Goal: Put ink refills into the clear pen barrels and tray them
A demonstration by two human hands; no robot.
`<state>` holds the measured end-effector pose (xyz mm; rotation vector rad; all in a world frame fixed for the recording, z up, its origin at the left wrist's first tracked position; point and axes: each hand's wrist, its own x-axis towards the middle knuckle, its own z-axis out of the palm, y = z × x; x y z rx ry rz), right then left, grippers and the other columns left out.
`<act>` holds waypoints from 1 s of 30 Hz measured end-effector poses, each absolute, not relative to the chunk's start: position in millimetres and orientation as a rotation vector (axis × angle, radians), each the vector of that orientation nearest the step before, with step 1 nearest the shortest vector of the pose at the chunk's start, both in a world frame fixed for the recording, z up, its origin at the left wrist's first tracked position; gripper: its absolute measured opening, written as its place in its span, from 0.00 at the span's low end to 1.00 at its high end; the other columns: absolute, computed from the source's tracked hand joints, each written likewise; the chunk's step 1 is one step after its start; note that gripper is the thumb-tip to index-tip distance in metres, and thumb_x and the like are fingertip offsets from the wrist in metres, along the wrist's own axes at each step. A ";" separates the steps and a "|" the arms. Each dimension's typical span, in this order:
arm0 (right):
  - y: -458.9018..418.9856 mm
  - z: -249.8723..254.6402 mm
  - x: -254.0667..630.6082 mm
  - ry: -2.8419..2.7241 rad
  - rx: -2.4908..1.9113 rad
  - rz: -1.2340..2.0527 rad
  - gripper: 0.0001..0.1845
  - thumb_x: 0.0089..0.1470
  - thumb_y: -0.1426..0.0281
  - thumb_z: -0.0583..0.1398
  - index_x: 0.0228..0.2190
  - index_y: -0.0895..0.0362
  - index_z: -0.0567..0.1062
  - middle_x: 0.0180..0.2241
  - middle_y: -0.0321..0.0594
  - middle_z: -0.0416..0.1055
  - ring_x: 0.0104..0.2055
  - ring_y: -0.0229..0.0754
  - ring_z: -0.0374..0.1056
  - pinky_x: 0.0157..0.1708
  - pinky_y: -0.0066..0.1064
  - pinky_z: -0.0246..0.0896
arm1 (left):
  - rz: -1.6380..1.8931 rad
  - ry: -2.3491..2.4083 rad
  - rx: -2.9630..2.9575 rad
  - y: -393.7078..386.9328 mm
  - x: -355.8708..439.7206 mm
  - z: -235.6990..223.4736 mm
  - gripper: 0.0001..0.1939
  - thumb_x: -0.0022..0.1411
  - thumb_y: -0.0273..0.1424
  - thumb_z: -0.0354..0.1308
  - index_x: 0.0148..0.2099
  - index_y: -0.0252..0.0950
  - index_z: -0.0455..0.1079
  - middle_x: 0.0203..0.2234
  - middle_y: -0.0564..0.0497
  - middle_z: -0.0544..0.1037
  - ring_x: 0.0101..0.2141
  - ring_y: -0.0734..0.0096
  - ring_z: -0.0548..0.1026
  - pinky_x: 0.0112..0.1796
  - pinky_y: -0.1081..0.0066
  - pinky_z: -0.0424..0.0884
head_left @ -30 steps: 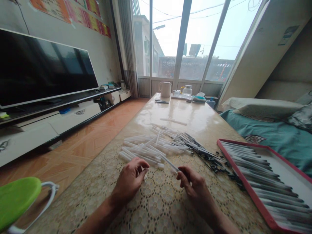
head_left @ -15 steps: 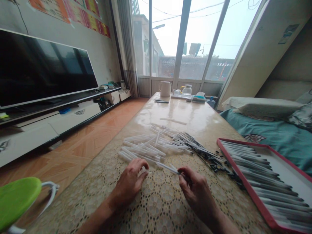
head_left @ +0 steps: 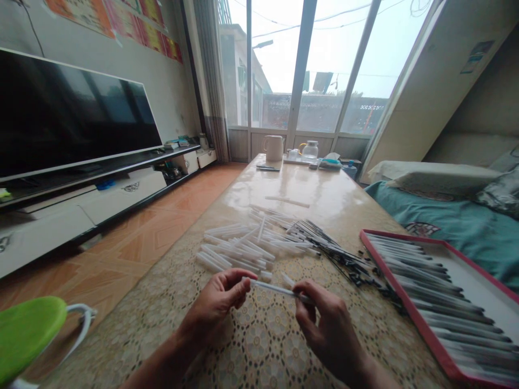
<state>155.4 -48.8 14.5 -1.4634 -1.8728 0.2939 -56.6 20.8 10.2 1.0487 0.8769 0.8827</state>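
Head view, 12 o'clock being away from the wearer. The left hand (head_left: 219, 296) is closed at the near-left of the workspace; the left end of a slim, whitish, straight tube (head_left: 272, 287) appears pinched between its thumb and forefinger. The tube is suspended between the two hands over the beige, flower-patterned tabletop (head_left: 261, 346). Its long axis is estimated to run from between 9 and 10 o'clock to between 3 and 4 o'clock, nearly crosswise, the right end being slightly closer to the wearer. A loose heap of white translucent plastic tubes (head_left: 237, 246) is noted at 12 to 1 o'clock from the left hand, apart from the held piece.

The other end is gripped by the fingers of the right hand (head_left: 330, 319), by which more of the length is covered; both hands are thus in contact, neither being nearer. From the right hand, thin dark rods (head_left: 318, 237) are found at 12 o'clock, small black plastic pieces (head_left: 359, 279) at 2 o'clock, and a red-rimmed shallow tray (head_left: 409, 312) of dark-ended pens (head_left: 458, 309) at about 3 o'clock.
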 end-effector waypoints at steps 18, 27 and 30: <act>-45.1 3.0 153.7 -2.250 -1.526 0.180 0.13 0.60 0.70 0.49 0.26 0.56 0.67 0.21 0.33 0.68 0.20 0.34 0.62 0.21 0.25 0.46 | 0.837 0.805 1.216 6.2 -38.2 3.5 0.13 0.53 0.39 0.62 0.34 0.33 0.70 0.18 0.54 0.75 0.17 0.78 0.69 0.20 0.77 0.62; -41.8 9.4 158.3 -1.881 -1.377 1.037 0.20 0.59 0.62 0.50 0.23 0.59 0.74 0.18 0.30 0.56 0.22 0.32 0.55 0.23 0.22 0.49 | 0.843 0.778 1.246 1.0 -37.1 4.4 0.13 0.52 0.39 0.63 0.33 0.34 0.70 0.18 0.53 0.75 0.17 0.77 0.69 0.20 0.76 0.63; -40.6 9.8 158.5 -1.911 -1.380 1.012 0.19 0.59 0.62 0.51 0.25 0.58 0.74 0.18 0.29 0.58 0.22 0.32 0.55 0.23 0.22 0.49 | 0.840 0.786 1.228 3.4 -34.7 3.7 0.14 0.52 0.40 0.63 0.34 0.34 0.70 0.19 0.53 0.75 0.18 0.76 0.70 0.20 0.75 0.65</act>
